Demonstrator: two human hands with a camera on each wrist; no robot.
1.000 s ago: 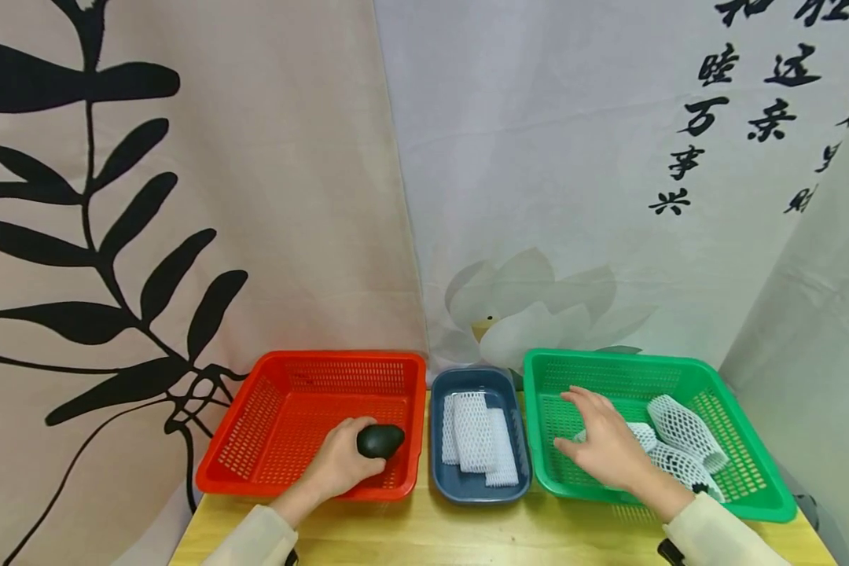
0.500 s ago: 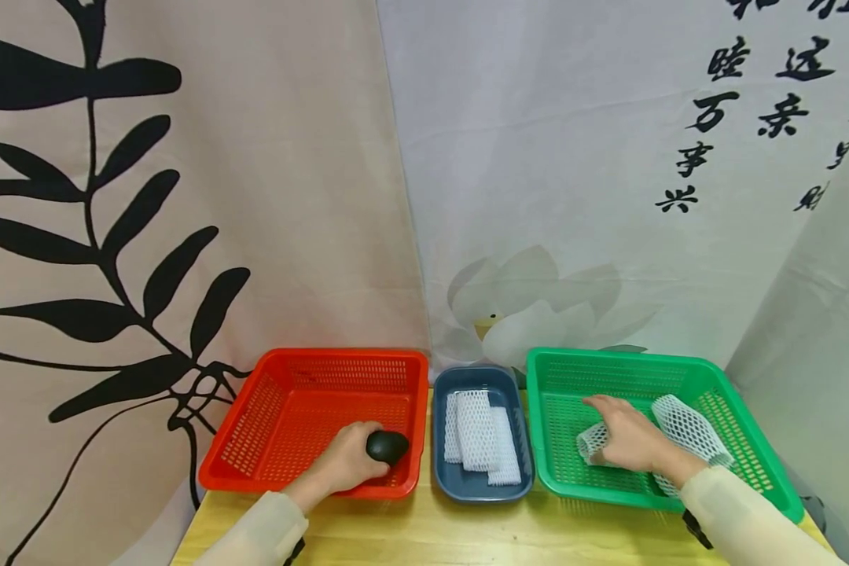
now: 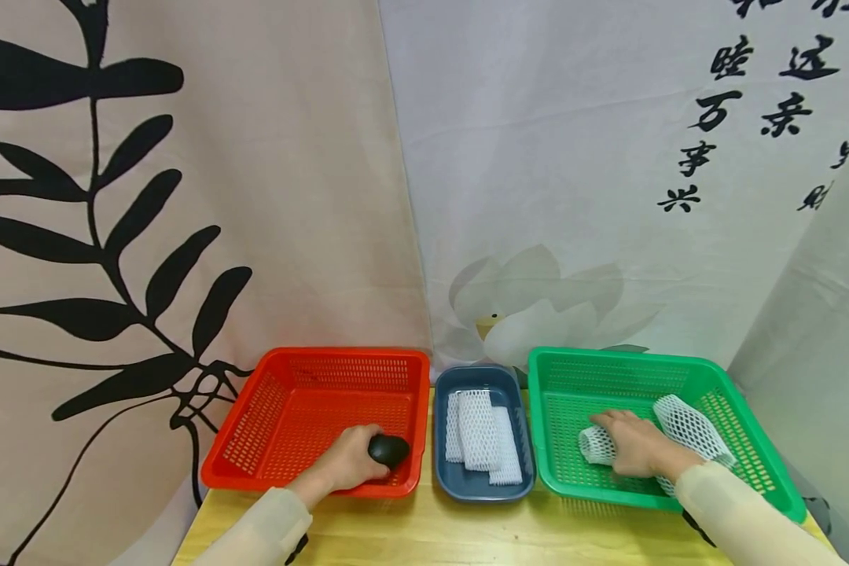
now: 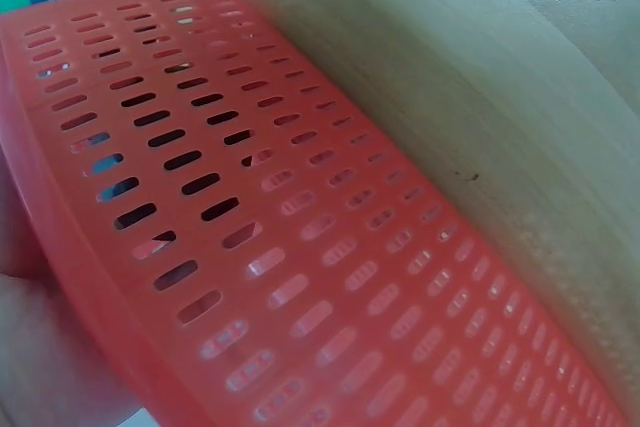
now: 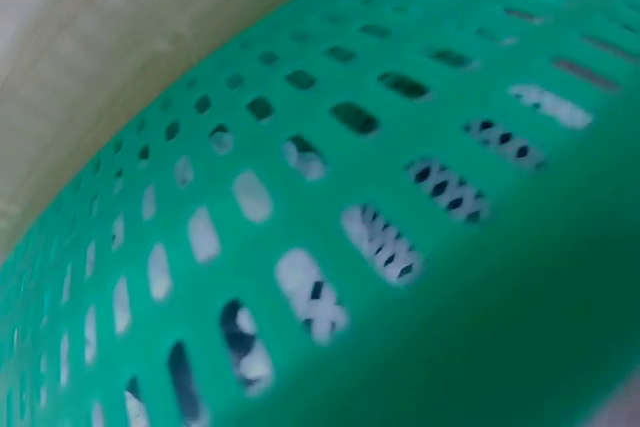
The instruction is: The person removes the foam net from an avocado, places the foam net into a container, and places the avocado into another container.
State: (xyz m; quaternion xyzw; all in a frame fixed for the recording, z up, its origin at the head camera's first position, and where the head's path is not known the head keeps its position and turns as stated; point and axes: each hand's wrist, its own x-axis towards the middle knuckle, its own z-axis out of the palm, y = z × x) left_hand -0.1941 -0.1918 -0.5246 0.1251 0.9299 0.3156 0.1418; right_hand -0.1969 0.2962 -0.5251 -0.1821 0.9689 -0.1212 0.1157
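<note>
A pale curtain (image 3: 325, 196) hangs behind a wooden table (image 3: 488, 542), where a blue tray (image 3: 460, 481) of flat nets (image 3: 477, 432) sits between two baskets. Left of the tray, in the red basket (image 3: 354, 354), the left hand (image 3: 354, 462) grips a dark fruit (image 3: 389, 451) (an avocado, perhaps), probably from behind to leave its tray-facing end free. Right of the tray, in the green basket (image 3: 580, 385), the right hand (image 3: 637, 446) bends its fingers round a rolled net (image 3: 597, 446), likely to steady it. Compared with a second ago, that hand is lower and narrower; the fruit remains in the left hand.
</note>
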